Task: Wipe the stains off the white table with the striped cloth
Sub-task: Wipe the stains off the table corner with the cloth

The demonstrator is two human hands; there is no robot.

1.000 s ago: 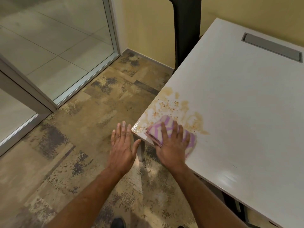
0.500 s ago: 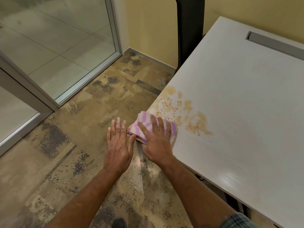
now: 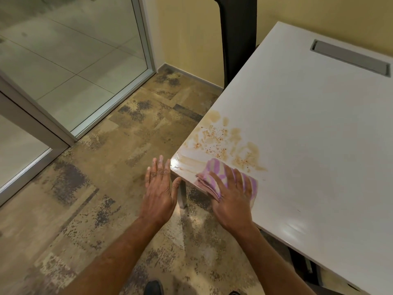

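Note:
The white table [image 3: 308, 128] fills the right side, its near-left corner pointing at me. Brown stains with reddish specks [image 3: 225, 141] spread across that corner, with wet streaks trailing toward the edge. A folded pink-and-white striped cloth [image 3: 214, 175] lies on the table just below the stains. My right hand [image 3: 231, 201] presses flat on top of the cloth, fingers spread. My left hand [image 3: 159, 190] hovers open beside the table corner, off the table, fingers together and holding nothing.
A grey cable hatch [image 3: 350, 58] is set into the table's far right. A black chair back [image 3: 236, 39] stands against the yellow wall behind the table. A glass door with a metal frame [image 3: 144, 41] lies to the left, above mottled brown floor [image 3: 95, 188].
My right hand slid the cloth left to the table corner, beside my left hand, then back right onto the table, leaving wet streaks near the corner. My left hand stayed close to the corner.

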